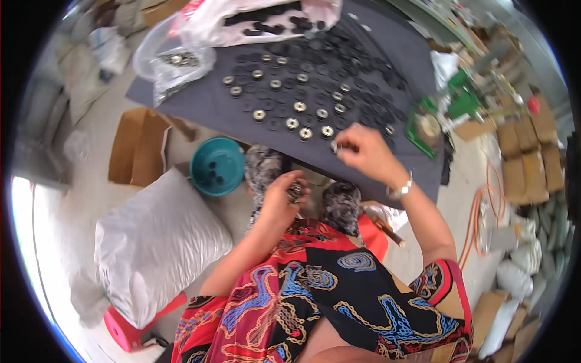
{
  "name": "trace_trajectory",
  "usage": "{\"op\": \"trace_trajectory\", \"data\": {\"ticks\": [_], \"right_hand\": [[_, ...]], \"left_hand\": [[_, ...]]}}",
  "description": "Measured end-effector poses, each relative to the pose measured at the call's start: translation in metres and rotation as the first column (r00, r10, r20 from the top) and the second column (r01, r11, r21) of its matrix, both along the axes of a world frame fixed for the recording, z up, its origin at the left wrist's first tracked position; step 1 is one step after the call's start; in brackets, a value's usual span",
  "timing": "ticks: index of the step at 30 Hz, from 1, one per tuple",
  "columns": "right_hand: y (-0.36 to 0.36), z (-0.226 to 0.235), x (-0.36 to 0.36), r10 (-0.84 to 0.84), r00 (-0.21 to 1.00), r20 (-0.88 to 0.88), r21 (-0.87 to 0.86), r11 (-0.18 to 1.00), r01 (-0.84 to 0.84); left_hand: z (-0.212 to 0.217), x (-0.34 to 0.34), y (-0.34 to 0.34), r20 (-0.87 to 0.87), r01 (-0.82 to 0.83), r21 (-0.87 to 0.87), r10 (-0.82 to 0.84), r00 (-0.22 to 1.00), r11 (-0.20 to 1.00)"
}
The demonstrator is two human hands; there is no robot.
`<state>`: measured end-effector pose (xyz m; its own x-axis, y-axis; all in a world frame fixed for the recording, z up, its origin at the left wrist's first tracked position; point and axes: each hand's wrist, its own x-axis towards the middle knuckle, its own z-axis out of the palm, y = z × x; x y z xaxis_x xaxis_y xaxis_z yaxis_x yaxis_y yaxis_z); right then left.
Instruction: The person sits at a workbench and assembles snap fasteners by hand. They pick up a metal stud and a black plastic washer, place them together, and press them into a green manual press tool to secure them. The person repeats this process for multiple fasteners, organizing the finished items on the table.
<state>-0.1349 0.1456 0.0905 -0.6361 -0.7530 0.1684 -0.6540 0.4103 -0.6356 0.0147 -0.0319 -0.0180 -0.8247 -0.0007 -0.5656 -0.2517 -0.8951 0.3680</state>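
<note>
My left hand (279,199) is above my lap, its fingers curled round several small shiny metal pieces (295,192); their exact kind is too small to tell. Over the near edge of the dark table (200,112), my right hand (374,158) pinches a small round metal piece (336,147). Many flat black discs (324,60) are spread on the tabletop. Silvery ring-shaped metal pieces, such as one near the front edge (305,134), sit on or among several of them. What else my fingers cover is hidden.
At the table's far side lie a white bag (212,27) with black pieces and a clear bag (175,75) of metal parts. A green hand-press-like machine (426,127) stands right. Left are a teal basin (203,158), an open carton (136,145) and a full white sack (157,242).
</note>
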Motion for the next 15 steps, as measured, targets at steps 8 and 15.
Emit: {"op": "trace_trajectory", "data": {"ticks": [8, 15], "right_hand": [[0.022, 0.000, -0.094, -0.249, 0.950, -0.189, 0.067, 0.962, 0.265], [-0.001, -0.016, -0.114, -0.213, 0.961, -0.179, 0.236, 0.939, 0.252]], "left_hand": [[0.008, -0.009, 0.011, -0.078, 0.152, 0.036, -0.149, 0.986, 0.988], [0.012, -0.006, 0.004, -0.111, 0.177, -0.042, -0.180, 0.977, 0.983]]}}
